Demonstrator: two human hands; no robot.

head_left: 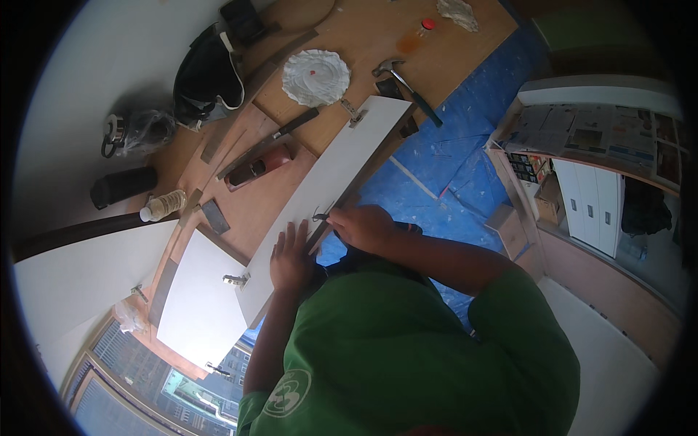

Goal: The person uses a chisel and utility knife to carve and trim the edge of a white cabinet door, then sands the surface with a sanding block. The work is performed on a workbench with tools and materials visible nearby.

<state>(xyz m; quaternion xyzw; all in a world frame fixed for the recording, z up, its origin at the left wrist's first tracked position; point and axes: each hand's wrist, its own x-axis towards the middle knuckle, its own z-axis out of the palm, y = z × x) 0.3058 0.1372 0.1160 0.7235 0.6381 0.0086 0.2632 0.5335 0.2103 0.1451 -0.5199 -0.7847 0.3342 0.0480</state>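
A long narrow white panel (331, 163) with a brown edge lies aslant in front of me, a metal hinge (352, 111) near its far end and another hinge (236, 280) near its near end. My left hand (291, 260) rests on the panel with its fingers stretched out flat. Just to the right, my right hand (365, 227) is closed at the panel's right edge. A small dark curved piece (320, 216) sticks out at its fingertips over the white face; its kind is too small to tell, and the palm side is hidden.
On the wooden bench lie a hand plane (258, 168), a long dark bar (269, 143), a hammer (401, 81) and a crumpled white round cover (315, 76). A plastic bottle (163, 206) and another white panel (203, 301) are left. Blue sheeting (429, 174) covers the floor right.
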